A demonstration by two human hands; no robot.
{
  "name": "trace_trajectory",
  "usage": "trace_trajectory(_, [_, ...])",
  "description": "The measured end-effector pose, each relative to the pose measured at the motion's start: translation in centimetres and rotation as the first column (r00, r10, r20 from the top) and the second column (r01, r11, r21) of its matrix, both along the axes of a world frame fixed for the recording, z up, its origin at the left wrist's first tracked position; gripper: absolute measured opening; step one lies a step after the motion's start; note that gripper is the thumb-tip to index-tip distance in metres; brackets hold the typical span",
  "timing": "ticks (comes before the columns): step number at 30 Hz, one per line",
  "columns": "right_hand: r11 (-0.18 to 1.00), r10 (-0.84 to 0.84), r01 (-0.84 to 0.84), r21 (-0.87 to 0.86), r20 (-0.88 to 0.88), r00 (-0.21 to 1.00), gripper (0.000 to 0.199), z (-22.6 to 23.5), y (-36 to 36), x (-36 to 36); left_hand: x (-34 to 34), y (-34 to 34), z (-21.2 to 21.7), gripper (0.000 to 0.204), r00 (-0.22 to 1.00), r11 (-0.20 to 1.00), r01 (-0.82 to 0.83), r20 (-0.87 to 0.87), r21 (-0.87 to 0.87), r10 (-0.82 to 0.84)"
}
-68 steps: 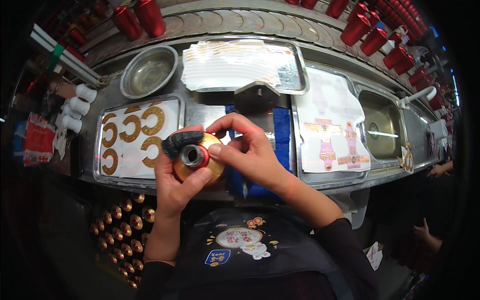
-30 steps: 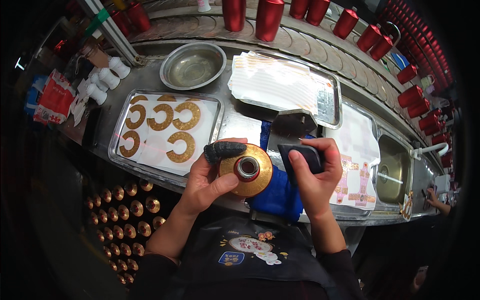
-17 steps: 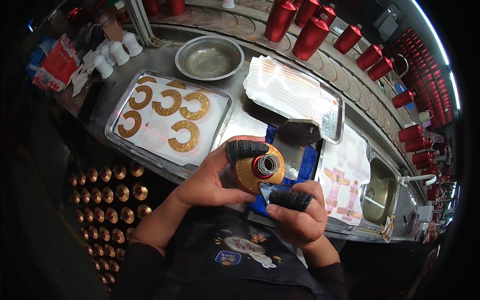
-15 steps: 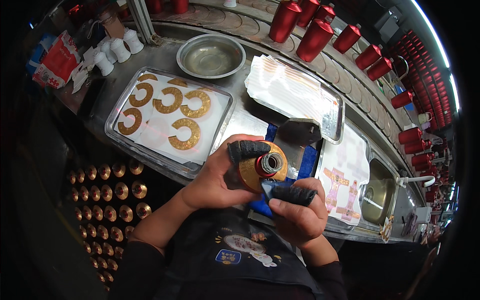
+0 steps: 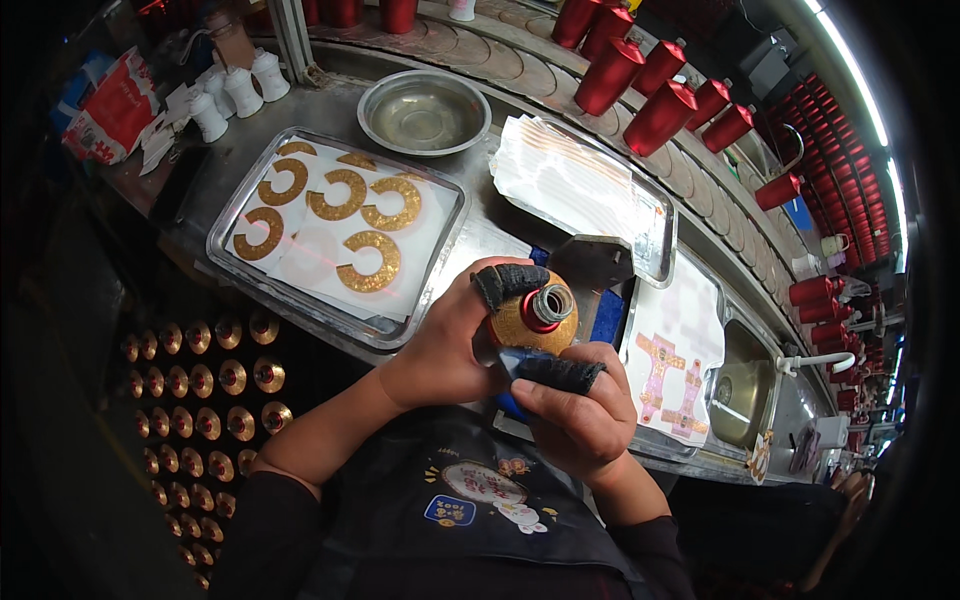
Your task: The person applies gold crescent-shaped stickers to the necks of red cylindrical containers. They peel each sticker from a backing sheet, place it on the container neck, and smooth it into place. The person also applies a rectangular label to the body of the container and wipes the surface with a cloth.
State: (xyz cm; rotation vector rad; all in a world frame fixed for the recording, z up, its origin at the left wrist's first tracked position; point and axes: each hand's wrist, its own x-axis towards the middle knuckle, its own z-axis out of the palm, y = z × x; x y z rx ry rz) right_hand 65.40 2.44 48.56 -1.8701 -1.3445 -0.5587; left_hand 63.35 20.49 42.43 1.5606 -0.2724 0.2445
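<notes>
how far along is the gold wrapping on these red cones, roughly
Done, by the look of it: rows of gold-topped cones racked at lower left. In hand: the left hand and right hand press a gold-covered cone with a red neck. Left: five gold crescent cutouts lie on the metal tray, and plain red cones line the back shelf.

Metal counter (image 5: 480,215) bears tray of gold crescents (image 5: 335,225), steel bowl (image 5: 424,112), paper trays (image 5: 585,190)
</notes>
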Motion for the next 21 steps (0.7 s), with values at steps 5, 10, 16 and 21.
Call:
trace_trajectory(5, [0.998,-0.057,0.059,0.037,-0.029,0.998,0.032,-0.2,-0.4,-0.3,-0.2,-1.1,-0.3,0.072,0.940,0.948,-0.281,0.243,0.151,0.240])
trace_trajectory(10, [0.980,-0.167,0.173,0.097,-0.068,0.984,0.034,-0.1,-0.1,-0.2,-0.7,-1.9,-1.2,0.079,0.892,0.882,-0.412,0.301,0.229,0.338])
trace_trajectory(16, [0.977,-0.180,0.187,0.098,-0.077,0.981,0.034,0.0,-0.5,-0.3,-0.5,-1.0,-0.6,0.091,0.919,0.901,-0.366,0.246,0.232,0.309])
trace_trajectory(21, [0.985,-0.161,0.166,0.044,-0.097,0.982,0.033,-0.2,-0.4,-0.1,0.8,1.7,0.3,0.081,0.988,0.992,0.071,0.133,0.101,-0.084])
